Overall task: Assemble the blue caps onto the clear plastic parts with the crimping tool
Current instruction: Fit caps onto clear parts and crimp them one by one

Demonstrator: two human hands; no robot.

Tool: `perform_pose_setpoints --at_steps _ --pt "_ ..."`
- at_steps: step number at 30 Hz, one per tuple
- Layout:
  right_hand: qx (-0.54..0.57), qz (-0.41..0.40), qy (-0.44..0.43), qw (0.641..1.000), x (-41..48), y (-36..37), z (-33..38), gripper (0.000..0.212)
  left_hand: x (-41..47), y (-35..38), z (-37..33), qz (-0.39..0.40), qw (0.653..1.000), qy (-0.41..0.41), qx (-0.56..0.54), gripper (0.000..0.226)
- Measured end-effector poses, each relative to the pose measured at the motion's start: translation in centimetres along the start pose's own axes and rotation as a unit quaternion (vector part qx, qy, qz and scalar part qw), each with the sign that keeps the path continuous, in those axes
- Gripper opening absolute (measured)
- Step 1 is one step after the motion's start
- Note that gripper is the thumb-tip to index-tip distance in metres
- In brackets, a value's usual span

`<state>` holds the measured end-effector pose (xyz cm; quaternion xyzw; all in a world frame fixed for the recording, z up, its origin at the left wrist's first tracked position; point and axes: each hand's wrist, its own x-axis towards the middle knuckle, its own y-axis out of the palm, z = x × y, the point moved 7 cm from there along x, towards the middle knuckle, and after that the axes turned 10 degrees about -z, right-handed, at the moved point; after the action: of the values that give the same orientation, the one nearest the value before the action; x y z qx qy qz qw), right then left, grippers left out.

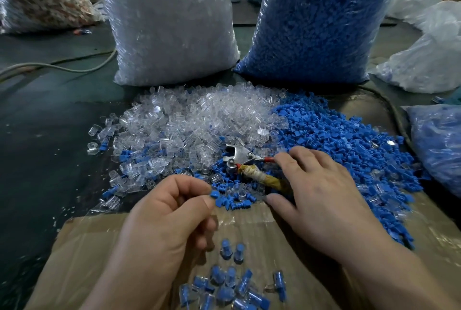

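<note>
My left hand [172,212] pinches a small blue cap [214,194] between thumb and forefinger, just left of the tool. The crimping tool [240,157] lies on the parts, metal head to the left, one handle wrapped in yellowed tape [259,176]. My right hand [321,194] lies over the tool's handles with fingers spread and relaxed, thumb low on the cardboard; no closed grip shows. A heap of clear plastic parts [189,122] sits behind, and a heap of loose blue caps [336,135] to the right.
Several assembled clear-and-blue pieces [229,282] lie on the cardboard sheet [87,242] near me. A big bag of clear parts [167,22] and a big bag of blue caps [316,17] stand behind. A smaller blue bag [439,145] sits right. A cable [62,66] runs left.
</note>
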<state>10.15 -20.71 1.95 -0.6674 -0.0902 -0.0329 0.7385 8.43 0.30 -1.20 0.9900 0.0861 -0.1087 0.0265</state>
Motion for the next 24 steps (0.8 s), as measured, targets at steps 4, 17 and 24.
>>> perform_pose_setpoints --at_steps 4,17,24 --pt "-0.005 -0.02 -0.009 1.0 0.7 -0.3 0.2 0.066 0.1 0.3 0.0 0.014 1.0 -0.015 -0.021 0.016" --pt "0.12 -0.141 0.025 0.982 0.5 -3.2 -0.2 0.057 0.3 -0.4 -0.9 -0.019 0.998 0.029 -0.051 0.032" --pt "0.195 -0.099 -0.067 0.973 -1.2 -4.1 2.2 0.053 0.8 -1.6 -1.8 -0.063 0.995 0.061 -0.057 0.033"
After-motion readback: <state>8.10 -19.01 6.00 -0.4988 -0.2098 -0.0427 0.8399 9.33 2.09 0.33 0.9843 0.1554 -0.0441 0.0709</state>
